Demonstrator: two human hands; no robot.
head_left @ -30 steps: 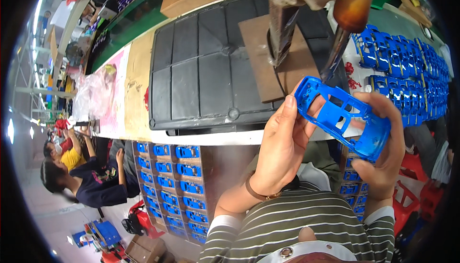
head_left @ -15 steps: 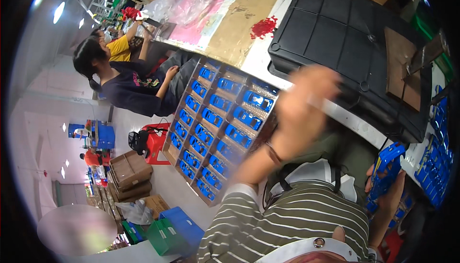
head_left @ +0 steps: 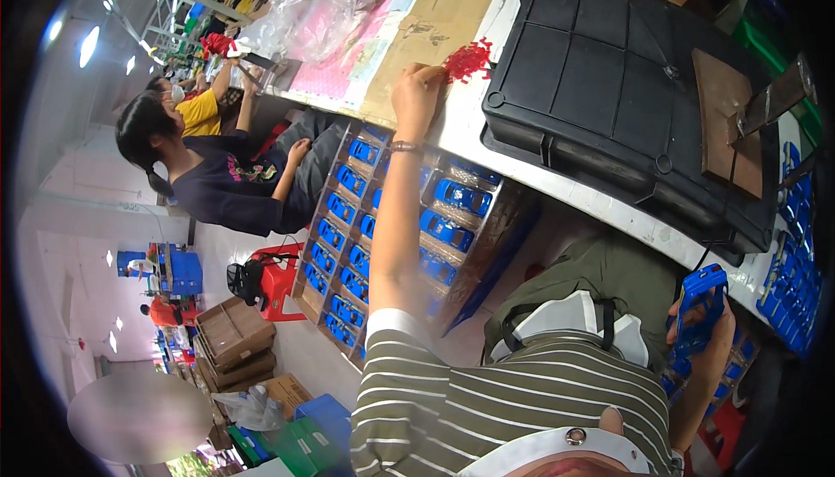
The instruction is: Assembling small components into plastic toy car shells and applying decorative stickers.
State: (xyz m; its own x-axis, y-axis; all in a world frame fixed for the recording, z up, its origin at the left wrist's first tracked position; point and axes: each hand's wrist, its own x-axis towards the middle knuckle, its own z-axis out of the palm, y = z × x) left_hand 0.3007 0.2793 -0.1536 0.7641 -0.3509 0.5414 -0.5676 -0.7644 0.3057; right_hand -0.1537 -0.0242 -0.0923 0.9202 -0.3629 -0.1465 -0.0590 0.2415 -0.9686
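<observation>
My left hand [head_left: 418,94] reaches out over the table, its fingertips pinched together at the near left edge of a pile of small red pieces [head_left: 468,60]. What lies between those fingertips is too small to make out. At the right, low beside the table, my right hand [head_left: 715,338] is wrapped round a blue toy car body [head_left: 701,290] held up on end. Below my left forearm, a divided cardboard tray [head_left: 369,135] holds rows of blue toy cars [head_left: 463,196].
A large upturned black plastic crate [head_left: 591,68] covers much of the table, with a brown board [head_left: 726,120] on it. More blue car bodies [head_left: 790,294] lie at the far right. A seated person [head_left: 230,173] is at the left, near a red stool [head_left: 277,286].
My left hand has swung away from beside the crate, forward and left, to the red pile. My right hand still holds the blue car body, now turned a little.
</observation>
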